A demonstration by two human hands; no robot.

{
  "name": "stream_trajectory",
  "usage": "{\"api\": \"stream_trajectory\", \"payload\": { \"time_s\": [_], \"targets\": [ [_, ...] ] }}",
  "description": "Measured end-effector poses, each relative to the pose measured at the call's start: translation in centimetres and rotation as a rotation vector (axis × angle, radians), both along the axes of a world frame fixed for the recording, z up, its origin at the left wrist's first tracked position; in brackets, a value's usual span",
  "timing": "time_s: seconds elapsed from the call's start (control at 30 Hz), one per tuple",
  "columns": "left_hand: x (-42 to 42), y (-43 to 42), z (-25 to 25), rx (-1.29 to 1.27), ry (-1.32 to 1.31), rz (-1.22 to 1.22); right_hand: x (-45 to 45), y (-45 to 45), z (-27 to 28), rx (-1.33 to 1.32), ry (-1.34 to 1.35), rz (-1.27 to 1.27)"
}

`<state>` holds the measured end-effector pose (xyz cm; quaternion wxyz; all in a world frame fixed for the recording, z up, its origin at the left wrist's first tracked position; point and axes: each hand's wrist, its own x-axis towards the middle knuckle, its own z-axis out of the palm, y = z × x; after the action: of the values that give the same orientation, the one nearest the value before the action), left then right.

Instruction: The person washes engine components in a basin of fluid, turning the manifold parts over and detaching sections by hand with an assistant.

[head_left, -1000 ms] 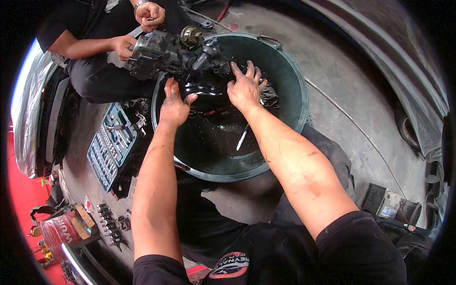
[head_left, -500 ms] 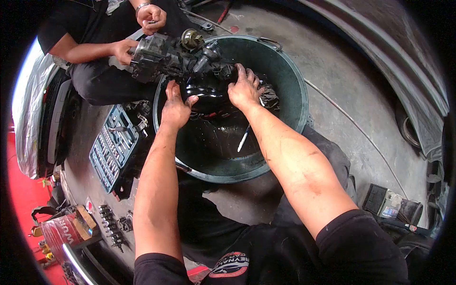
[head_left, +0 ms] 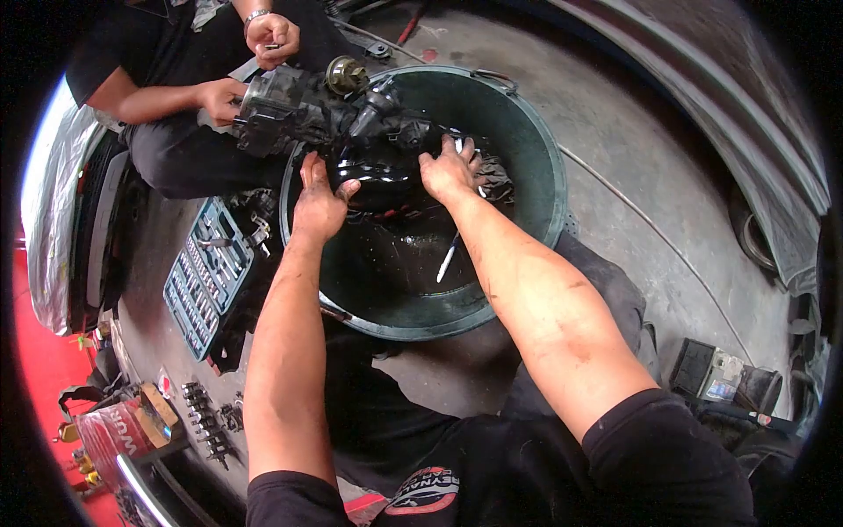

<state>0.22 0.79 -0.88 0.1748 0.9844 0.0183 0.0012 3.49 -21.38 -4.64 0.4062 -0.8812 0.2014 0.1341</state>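
Note:
An oily black engine part (head_left: 379, 172), with a silver housing (head_left: 272, 92) and a gold-coloured round piece (head_left: 346, 75), lies across the far left rim of a dark green tub (head_left: 557, 211). My left hand (head_left: 320, 206) grips its near left side, thumb apart from the stretched fingers. On the right end rests my right hand (head_left: 450, 171), fingers bent over it; a small white thing shows at the fingertips, too unclear to name. A crumpled dark bundle (head_left: 495, 179) lies beside that hand. Lower in the tub is a slim white stick (head_left: 448, 258) above dark liquid.
Another person's hand (head_left: 221, 98) holds the silver end; their other hand (head_left: 272, 39) is closed above it. A blue socket set case (head_left: 195, 303) lies left of the tub. A crankshaft (head_left: 205, 422) is on the floor at lower left. A hose (head_left: 654, 237) runs along the right.
The engine part and tub sit slightly further left in view. My right hand's fingers have bent lower on the part. My left hand keeps its grip.

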Motion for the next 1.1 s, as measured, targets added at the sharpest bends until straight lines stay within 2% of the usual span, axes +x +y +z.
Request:
{"api": "stream_trajectory", "payload": {
  "time_s": [0.13, 0.53, 0.63, 0.73, 0.77, 0.97, 1.1],
  "targets": [
    [0.2, 0.5, -0.7, 0.021, -0.029, -0.02, 0.0, 0.1, 0.3, -0.004, -0.051, 0.012],
    [0.1, 0.9, -0.8, -0.004, -0.05, -0.034, 0.4, 0.0, 0.4, 0.246, -0.257, -0.06],
    [0.1, 0.6, -0.6, 0.004, -0.023, -0.018, 1.4, 0.6, 0.3, 0.245, -0.293, -0.14],
    [0.2, 0.7, -0.9, 0.017, -0.035, -0.022, 1.7, 1.0, 0.9, 0.053, -0.057, -0.026],
    [0.4, 0.8, -1.0, 0.017, -0.035, -0.023, 1.5, 0.8, 1.0, 0.068, -0.024, 0.005],
    [0.4, 0.6, -0.6, 0.017, -0.003, -0.008, 1.4, -1.0, 1.5, -0.025, 0.082, 0.105],
    [0.2, 0.4, -0.6, 0.014, -0.024, -0.016, 1.5, -1.1, 2.3, 0.021, 0.076, 0.109]
  ]
}}
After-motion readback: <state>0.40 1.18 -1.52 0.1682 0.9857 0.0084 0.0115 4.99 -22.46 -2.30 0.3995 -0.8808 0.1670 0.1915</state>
